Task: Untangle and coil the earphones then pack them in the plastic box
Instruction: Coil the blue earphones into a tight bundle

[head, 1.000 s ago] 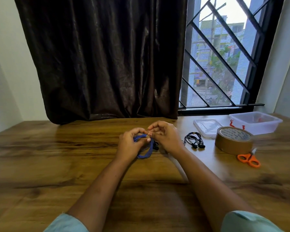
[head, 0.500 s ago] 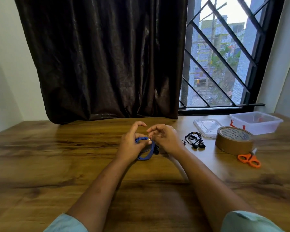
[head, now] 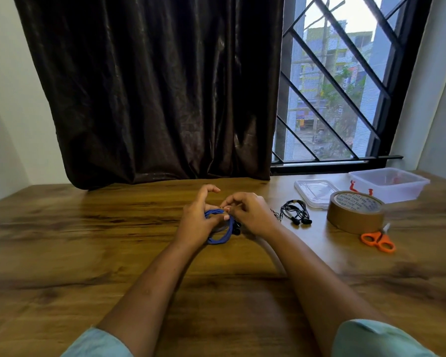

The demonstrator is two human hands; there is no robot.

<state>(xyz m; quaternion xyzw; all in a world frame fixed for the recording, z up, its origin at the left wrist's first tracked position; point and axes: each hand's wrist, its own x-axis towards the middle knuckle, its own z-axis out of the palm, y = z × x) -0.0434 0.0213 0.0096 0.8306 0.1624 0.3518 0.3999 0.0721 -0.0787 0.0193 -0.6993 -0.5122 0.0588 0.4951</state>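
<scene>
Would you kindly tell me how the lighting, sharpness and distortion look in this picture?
Head view: daylight enters from the window at right, its sky nearly white, while the curtain is dark; the wide angle bows the table edge; the blue earphones look slightly soft.

Brown tape roll (head: 355, 212) just beside orange scissors (head: 377, 242) on wooden table (head: 88, 253).

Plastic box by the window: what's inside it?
Through the plastic box's cloudy wall a reddish shape shows inside; what it is cannot be told. The lid lies off, beside it, so nothing covers the top.
</scene>
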